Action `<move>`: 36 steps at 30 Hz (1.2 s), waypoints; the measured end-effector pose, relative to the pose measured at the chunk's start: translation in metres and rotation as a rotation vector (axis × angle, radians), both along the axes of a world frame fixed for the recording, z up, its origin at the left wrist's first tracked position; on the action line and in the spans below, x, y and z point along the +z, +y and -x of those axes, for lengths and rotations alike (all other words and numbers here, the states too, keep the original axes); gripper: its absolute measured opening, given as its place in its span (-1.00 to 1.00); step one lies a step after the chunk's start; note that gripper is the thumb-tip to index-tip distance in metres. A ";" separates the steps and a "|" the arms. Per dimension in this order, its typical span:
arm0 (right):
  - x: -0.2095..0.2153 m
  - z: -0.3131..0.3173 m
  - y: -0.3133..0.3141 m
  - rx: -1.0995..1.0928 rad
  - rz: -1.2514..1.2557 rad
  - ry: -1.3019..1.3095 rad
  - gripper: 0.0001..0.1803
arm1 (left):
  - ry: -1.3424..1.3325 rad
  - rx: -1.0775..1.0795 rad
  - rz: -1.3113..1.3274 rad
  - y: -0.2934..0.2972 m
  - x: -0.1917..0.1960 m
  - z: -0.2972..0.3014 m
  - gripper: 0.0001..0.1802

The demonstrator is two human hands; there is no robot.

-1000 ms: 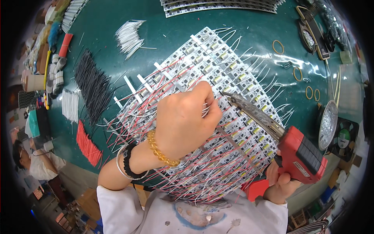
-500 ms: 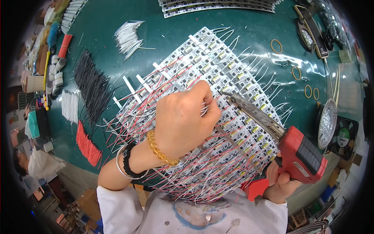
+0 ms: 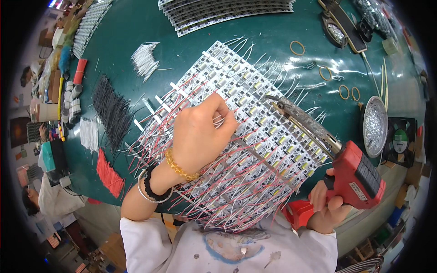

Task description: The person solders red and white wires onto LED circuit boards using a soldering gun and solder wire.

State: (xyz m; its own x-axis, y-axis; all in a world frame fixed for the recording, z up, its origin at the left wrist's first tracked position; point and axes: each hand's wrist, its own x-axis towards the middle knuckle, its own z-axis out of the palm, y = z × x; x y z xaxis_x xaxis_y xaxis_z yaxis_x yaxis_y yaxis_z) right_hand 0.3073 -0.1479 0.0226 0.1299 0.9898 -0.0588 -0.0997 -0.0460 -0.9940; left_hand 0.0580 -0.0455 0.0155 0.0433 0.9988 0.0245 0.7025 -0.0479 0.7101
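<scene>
A panel of many small white circuit boards lies tilted in front of me, with red and white wires soldered along its rows. My left hand is over the middle of the panel, thumb and fingers pinched on thin white wires. Just what the fingertips touch is hidden. My right hand grips a red and black soldering gun. Its long metal barrel points left, and the dark tip hovers over the panel's upper part, apart from my left fingers. Part of the right hand is behind the handle.
Bundles of black wires, white wires and red wires lie on the green table at left. More white wires lie farther back. Stacked boards stand at the far edge; a metal dish and small fan are right.
The soldering gun's tip has drawn away from my left fingers, toward the right and far side. My left hand stays pinched over about the same part of the panel. The whole view has shifted.
</scene>
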 end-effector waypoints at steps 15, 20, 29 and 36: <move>0.003 0.000 -0.004 -0.027 0.049 0.013 -0.14 | -0.145 -0.152 -0.072 -0.007 0.016 -0.004 -0.90; -0.005 0.000 -0.003 0.008 0.064 0.070 -0.15 | -0.038 -0.074 -0.058 -0.005 -0.005 -0.010 -0.89; -0.013 -0.004 -0.009 -0.022 0.106 0.069 -0.26 | 0.035 -0.130 -0.144 -0.007 -0.008 -0.010 -0.91; -0.028 -0.026 -0.024 0.015 0.175 0.073 -0.25 | 0.036 -0.161 -0.128 -0.004 -0.007 -0.007 -0.91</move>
State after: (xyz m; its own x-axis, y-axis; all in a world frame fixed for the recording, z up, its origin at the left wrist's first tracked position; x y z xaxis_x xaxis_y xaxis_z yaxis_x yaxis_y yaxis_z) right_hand 0.3330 -0.1714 -0.0055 0.1040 0.9655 -0.2386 -0.1690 -0.2193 -0.9609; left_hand 0.0650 -0.0497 0.0080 0.2052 0.9677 0.1467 0.7033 -0.2500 0.6654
